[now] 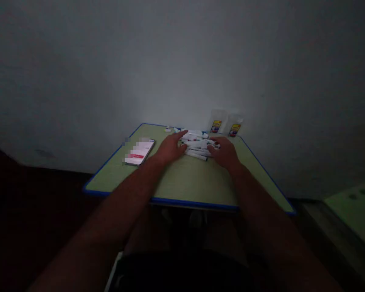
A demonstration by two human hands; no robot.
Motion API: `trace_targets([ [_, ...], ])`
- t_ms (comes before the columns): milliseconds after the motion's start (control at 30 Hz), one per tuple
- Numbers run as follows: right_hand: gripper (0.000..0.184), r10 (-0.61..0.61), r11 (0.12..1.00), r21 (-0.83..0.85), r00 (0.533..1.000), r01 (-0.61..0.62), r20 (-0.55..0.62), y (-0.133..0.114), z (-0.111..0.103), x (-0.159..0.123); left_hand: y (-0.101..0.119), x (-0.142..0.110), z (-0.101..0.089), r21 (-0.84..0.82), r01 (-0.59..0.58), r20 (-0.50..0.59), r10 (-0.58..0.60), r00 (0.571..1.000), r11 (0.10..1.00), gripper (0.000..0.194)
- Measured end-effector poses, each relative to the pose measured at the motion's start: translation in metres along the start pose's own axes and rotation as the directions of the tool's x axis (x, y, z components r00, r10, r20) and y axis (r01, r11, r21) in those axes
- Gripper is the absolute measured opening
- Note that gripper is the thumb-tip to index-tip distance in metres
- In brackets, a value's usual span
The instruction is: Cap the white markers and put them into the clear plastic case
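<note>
A heap of slim white packets or sticks (196, 144), some with coloured marks, lies near the back of the small table; in the dim light their exact kind is unclear. At the heap's left side is my left hand (171, 147), thumb and fingers apart, its fingertips reaching the packets. My right hand (225, 151) curves around the opposite side with thumb and fingers spread, also at the heap's edge. Neither hand visibly grips a packet. The right fingertips partly overlap the packets.
The pale table (194, 182) has a blue edge and stands against a grey wall (182, 61). A lit phone (141, 152) lies on the left. Two clear bags with yellow labels (216, 125) stand at the back right. A small whitish item (168, 129) sits at the back left.
</note>
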State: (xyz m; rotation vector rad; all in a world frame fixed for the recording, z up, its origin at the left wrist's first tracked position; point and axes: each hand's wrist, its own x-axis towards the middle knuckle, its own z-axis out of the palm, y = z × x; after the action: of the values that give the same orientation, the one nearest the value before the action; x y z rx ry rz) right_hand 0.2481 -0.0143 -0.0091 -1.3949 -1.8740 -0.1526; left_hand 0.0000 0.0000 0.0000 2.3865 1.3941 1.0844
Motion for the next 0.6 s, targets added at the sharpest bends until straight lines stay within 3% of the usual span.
trace_targets([
  [300,0.037,0.007,0.999,0.045,1.0,-0.008,0.011,-0.002,0.002,-0.001,-0.004,0.0,0.004,0.021,-0.058,0.007,0.058,0.998,0.998,0.053],
  [467,0.022,-0.072,0.997,-0.017,0.997,0.073,0.019,-0.008,0.001,-0.001,-0.008,0.003,-0.002,0.004,-0.075,-0.126,0.075,0.989,0.997,0.028],
  [600,0.026,-0.126,0.992,0.018,0.99,0.125,0.057,-0.021,0.001,-0.004,-0.006,0.004,-0.008,-0.055,0.01,-0.226,-0.022,0.974,0.998,0.047],
])
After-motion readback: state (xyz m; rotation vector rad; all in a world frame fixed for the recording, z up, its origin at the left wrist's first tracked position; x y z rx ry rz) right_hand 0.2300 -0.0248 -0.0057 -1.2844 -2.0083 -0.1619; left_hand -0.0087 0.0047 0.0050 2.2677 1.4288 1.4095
